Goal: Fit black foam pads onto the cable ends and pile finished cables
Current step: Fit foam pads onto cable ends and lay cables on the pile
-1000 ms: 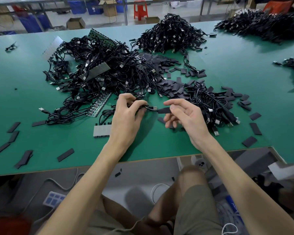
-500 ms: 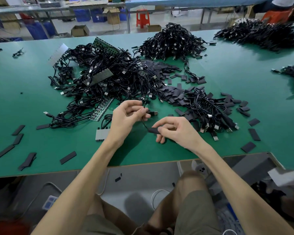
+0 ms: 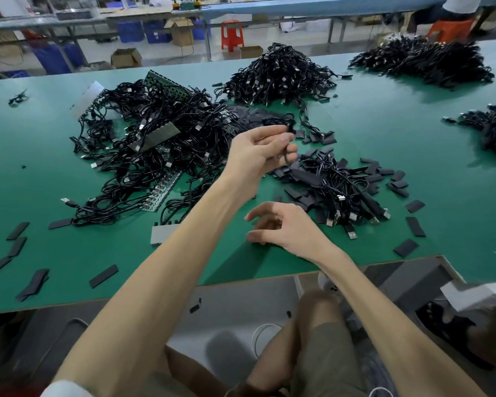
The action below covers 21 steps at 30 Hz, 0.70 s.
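The left grip (image 3: 258,150) is pinching a cable (image 3: 289,128), holding it out toward the far-edge pile (image 3: 278,75), probably to drop it there as finished. The right grip (image 3: 284,229) is hanging loosely spread and empty by the worktop's (image 3: 384,124) near edge.

Green worktable (image 3: 384,144) spreads under the left hand (image 3: 258,153); far beyond it, a red stool (image 3: 232,34), cardboard boxes (image 3: 126,57), blue bins (image 3: 131,31) on grey floor (image 3: 161,54).

Bright even overhead light, soft shadows on the table (image 3: 384,133), wide-angle bending and blur at edges.
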Each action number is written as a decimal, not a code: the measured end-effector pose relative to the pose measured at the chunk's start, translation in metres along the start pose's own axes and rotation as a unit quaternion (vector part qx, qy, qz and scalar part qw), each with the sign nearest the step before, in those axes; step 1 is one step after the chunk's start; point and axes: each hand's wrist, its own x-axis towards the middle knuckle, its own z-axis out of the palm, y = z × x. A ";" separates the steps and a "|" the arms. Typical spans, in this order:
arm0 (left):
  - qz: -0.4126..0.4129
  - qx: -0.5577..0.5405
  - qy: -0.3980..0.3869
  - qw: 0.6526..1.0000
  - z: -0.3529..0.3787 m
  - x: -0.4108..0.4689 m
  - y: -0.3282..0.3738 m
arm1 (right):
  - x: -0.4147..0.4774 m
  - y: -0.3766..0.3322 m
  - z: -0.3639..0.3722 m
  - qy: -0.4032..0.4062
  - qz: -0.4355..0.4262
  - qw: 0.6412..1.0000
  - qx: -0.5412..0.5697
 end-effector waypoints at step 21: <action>-0.055 0.374 -0.024 0.926 0.025 0.012 -0.062 | 0.001 -0.001 0.005 0.039 0.010 0.992 -0.122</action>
